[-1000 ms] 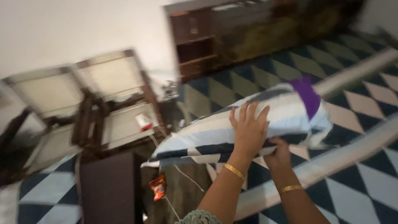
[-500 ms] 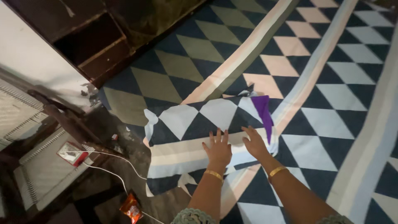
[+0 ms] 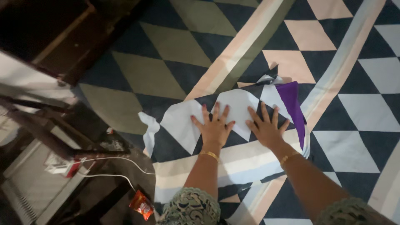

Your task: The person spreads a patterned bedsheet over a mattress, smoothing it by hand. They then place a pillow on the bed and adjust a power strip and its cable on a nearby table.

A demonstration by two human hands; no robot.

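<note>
I have both hands, left hand (image 3: 214,127) and right hand (image 3: 266,129), spread flat side by side on the pillow (image 3: 225,137) at the bed (image 3: 358,112) edge, where I judge a shove could tip it floorwards.

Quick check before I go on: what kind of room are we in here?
Most likely a bedroom at home. Both hands, left hand and right hand, press flat on a pillow lying on a bed sheet, with dark wooden furniture beside the bed.
</note>
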